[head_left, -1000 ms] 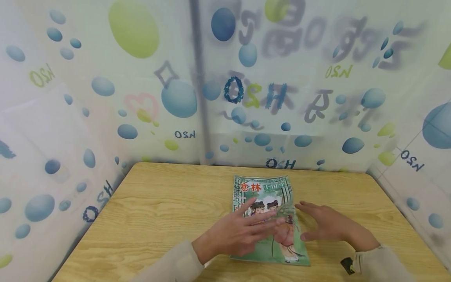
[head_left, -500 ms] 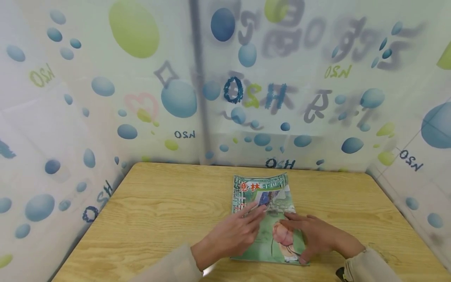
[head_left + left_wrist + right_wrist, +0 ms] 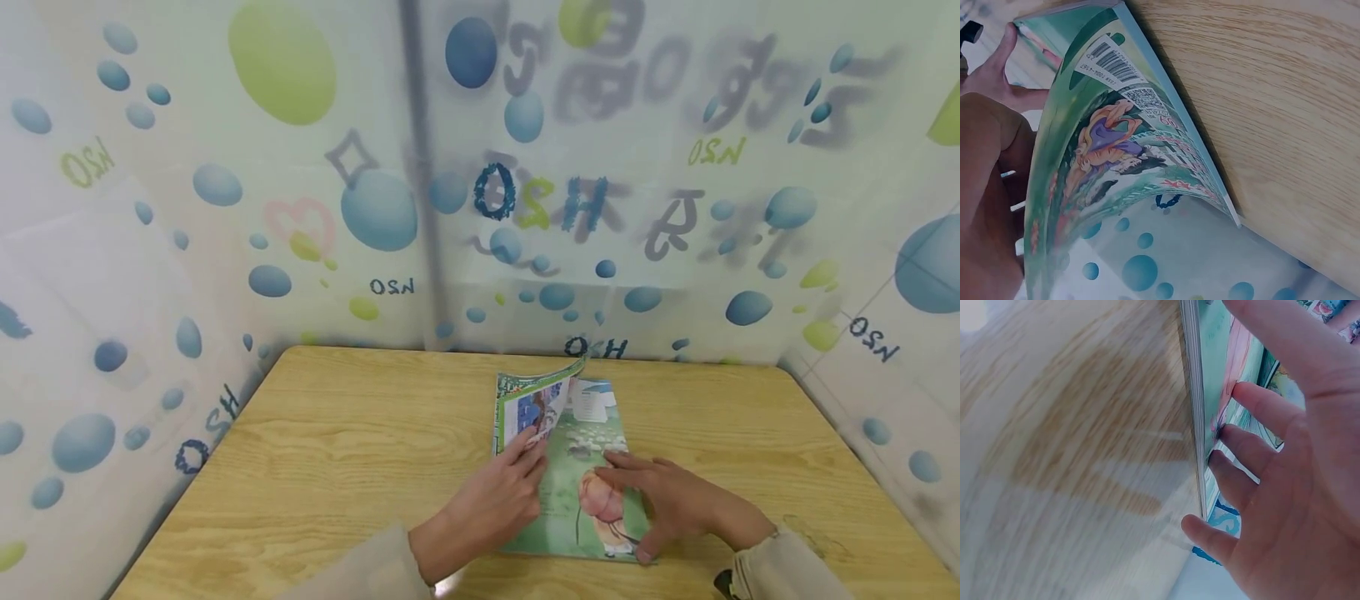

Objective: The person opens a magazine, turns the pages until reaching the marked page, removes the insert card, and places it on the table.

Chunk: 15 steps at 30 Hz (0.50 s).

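Observation:
A green illustrated magazine (image 3: 558, 521) lies on the wooden table in the head view. Its front cover (image 3: 1110, 137) is lifted and bent over to the left, a barcode and a painted figure showing on its outer side in the left wrist view. My left hand (image 3: 491, 504) presses with extended fingers against the inside of the cover. At the magazine's right side, my right hand (image 3: 678, 504) rests spread, fingertips on the exposed page and thumb at the lower right corner. The right wrist view shows those fingers (image 3: 1266, 406) along the edge of the pages.
The wooden table (image 3: 375, 417) extends to both sides of the magazine. Behind it and at the sides hang pale curtains (image 3: 337, 317) printed with blue and green dots. A dark band (image 3: 724, 583) shows at the right wrist.
The cover has been lifted from lying flat and turned to the left, exposing the page below. My left hand has moved slightly left with it; my right hand came in onto the right edge.

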{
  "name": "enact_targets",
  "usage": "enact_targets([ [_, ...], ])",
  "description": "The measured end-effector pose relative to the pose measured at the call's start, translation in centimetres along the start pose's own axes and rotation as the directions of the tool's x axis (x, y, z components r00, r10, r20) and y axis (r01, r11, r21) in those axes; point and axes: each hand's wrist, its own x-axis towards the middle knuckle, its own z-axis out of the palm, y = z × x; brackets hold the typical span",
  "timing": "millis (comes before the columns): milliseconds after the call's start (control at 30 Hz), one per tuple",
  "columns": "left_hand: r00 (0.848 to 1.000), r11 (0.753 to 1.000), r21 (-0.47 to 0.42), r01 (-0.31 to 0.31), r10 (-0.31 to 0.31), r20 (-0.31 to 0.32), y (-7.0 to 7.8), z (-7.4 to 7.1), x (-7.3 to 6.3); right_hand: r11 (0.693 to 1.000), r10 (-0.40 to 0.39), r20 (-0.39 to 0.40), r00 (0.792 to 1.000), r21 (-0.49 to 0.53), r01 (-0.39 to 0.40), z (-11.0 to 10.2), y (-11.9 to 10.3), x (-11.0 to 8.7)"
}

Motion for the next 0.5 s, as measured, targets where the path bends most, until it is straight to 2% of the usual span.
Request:
enact_targets([
  [133,0.998,0.998,-0.029,0.054,-0.053,0.032,0.09,-0.22,-0.06,1.0,0.003,0.002,1.0,0.01,-0.003,-0.1,-0.12,0.0],
  [300,0.989,0.987,-0.056,0.149,-0.149,0.007,0.27,-0.32,-0.2,0.999,0.027,0.014,1.0,0.024,-0.028,-0.2,-0.28,0.04],
  [367,0.983,0.981,-0.06,0.184,-0.182,0.033,0.24,-0.36,-0.25,0.999,0.04,0.02,0.999,0.026,-0.04,-0.22,-0.33,0.06],
  [500,0.963,0.97,-0.059,0.238,-0.227,0.145,0.16,-0.57,-0.5,0.997,0.054,0.032,0.998,0.045,-0.056,-0.19,-0.37,0.11],
])
